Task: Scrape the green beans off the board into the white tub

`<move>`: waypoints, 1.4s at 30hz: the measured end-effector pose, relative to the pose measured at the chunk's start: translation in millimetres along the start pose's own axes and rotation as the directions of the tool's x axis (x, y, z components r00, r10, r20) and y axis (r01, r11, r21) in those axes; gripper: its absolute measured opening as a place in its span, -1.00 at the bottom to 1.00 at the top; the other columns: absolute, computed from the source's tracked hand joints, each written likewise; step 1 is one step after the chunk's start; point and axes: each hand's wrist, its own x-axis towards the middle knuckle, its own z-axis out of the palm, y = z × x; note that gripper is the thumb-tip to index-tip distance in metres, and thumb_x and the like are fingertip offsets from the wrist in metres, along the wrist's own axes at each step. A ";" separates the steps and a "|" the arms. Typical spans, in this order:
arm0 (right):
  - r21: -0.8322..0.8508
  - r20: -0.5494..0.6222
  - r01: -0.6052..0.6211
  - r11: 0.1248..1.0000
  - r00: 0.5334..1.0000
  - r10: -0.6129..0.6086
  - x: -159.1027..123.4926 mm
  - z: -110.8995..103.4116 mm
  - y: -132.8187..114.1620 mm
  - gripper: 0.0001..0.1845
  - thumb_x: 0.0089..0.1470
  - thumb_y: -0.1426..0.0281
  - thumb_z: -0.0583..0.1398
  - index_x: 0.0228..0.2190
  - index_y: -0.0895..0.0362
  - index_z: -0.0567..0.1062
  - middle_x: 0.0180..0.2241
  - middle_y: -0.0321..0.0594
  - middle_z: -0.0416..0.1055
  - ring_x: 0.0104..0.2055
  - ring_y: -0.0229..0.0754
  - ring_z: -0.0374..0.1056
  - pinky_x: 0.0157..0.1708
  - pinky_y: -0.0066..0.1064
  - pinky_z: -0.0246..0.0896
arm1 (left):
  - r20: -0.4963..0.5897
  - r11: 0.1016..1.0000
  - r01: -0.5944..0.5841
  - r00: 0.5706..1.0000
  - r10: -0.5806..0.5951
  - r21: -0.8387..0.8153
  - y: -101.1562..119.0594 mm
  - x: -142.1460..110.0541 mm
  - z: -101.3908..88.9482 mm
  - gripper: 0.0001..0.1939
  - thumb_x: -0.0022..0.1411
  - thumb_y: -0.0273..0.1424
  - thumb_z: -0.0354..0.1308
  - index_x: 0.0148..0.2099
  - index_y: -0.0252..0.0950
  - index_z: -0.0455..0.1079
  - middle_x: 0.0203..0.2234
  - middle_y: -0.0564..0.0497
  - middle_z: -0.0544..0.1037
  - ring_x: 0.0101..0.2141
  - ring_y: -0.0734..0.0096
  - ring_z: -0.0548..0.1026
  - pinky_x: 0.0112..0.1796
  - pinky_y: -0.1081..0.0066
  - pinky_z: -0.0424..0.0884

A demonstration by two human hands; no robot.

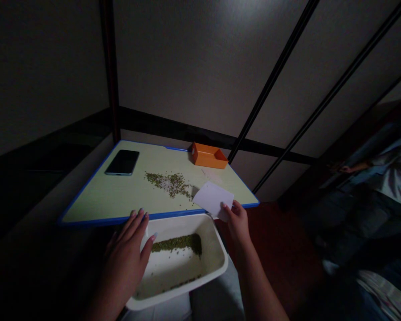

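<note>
My right hand (238, 220) pinches a white card (212, 197); the scattered green bits (176, 183) lie just left of its free edge, strung leftward and away across the table (130, 198) (my left hand (128, 249), open, rests at the tub (222, 264)).

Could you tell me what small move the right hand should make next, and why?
I would probably sweep the white card gently toward the bin, with the right hand guiding it. Green grains lie loose on the tabletop, near the card, while the bin sits below the near edge with similar grains inside, steadied by the left hand.
</note>
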 end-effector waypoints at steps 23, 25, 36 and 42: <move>-0.012 0.031 0.007 1.000 0.999 -0.006 2.0 2.9 10.0 -0.52 -0.19 0.07 0.39 -0.33 0.18 0.55 -0.36 -0.12 0.58 -0.38 -0.14 0.45 -0.41 -0.37 0.35 | 0.004 0.998 0.027 1.000 -0.027 -0.058 -0.4 -0.2 0.2 -0.40 0.33 -0.10 -0.15 0.23 -0.30 0.36 0.24 -0.24 0.41 0.29 0.00 0.30 0.17 -0.09 0.35; -0.017 0.045 0.017 1.000 0.999 -0.016 2.3 3.0 12.3 -0.52 -0.17 0.08 0.38 -0.31 0.19 0.56 -0.34 -0.12 0.59 -0.38 -0.14 0.46 -0.40 -0.37 0.35 | 0.007 0.998 0.033 0.999 -0.033 -0.052 0.1 0.4 -0.4 -0.40 0.33 -0.09 -0.16 0.22 -0.30 0.37 0.23 -0.24 0.41 0.28 0.00 0.30 0.16 -0.08 0.36; 0.029 0.074 0.032 0.999 0.997 -0.034 1.2 4.1 12.1 -0.54 -0.16 0.11 0.40 -0.29 0.19 0.57 -0.29 -0.10 0.61 -0.32 -0.13 0.48 -0.36 -0.38 0.39 | -0.004 0.999 0.015 1.000 -0.015 -0.040 1.0 0.8 -1.7 -0.41 0.34 -0.10 -0.15 0.22 -0.30 0.37 0.23 -0.23 0.42 0.28 0.05 0.32 0.16 0.01 0.37; -0.001 0.042 0.041 0.999 0.998 -0.041 1.8 5.3 10.2 -0.54 -0.16 0.08 0.39 -0.31 0.18 0.57 -0.34 -0.11 0.60 -0.39 -0.15 0.46 -0.43 -0.39 0.36 | 0.013 1.000 0.015 1.000 -0.015 -0.027 2.1 1.0 -3.5 -0.39 0.34 -0.09 -0.16 0.20 -0.35 0.38 0.22 -0.26 0.42 0.27 0.02 0.32 0.14 -0.01 0.39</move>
